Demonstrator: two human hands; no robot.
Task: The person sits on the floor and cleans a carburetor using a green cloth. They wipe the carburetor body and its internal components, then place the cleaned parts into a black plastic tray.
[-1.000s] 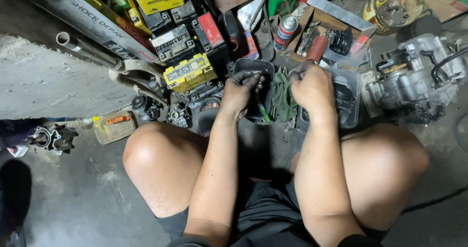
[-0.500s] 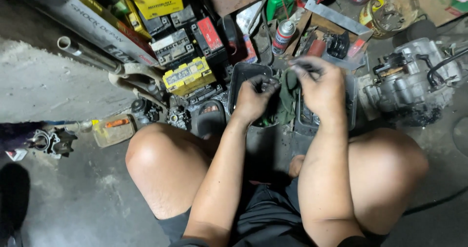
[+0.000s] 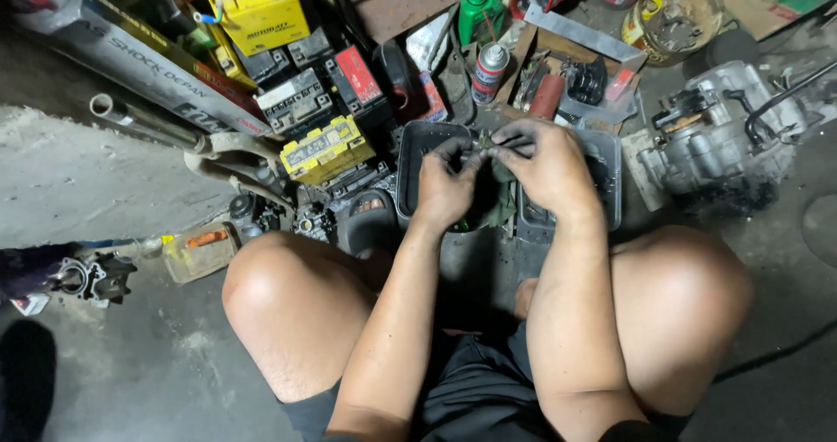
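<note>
L hand [image 3: 445, 189] + R hand [image 3: 545, 167] | small part [image 3: 485, 148] pinched btwn fingertips | above tray [image 3: 417, 146]

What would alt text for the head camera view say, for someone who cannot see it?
A squatting person's left hand and right hand meet over dark plastic trays, pinching a small part between their fingertips, with a green rag beneath. Around them on the workshop floor lie batteries, a spray can, a green bottle and an engine block.

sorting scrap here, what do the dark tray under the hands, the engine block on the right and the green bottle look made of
Dark tray: probably plastic, matte black with rounded moulded rim. Engine block: looks like cast metal, likely aluminium, dull grey and grimy. Green bottle: seemingly glossy plastic, with a pale cap.
</note>
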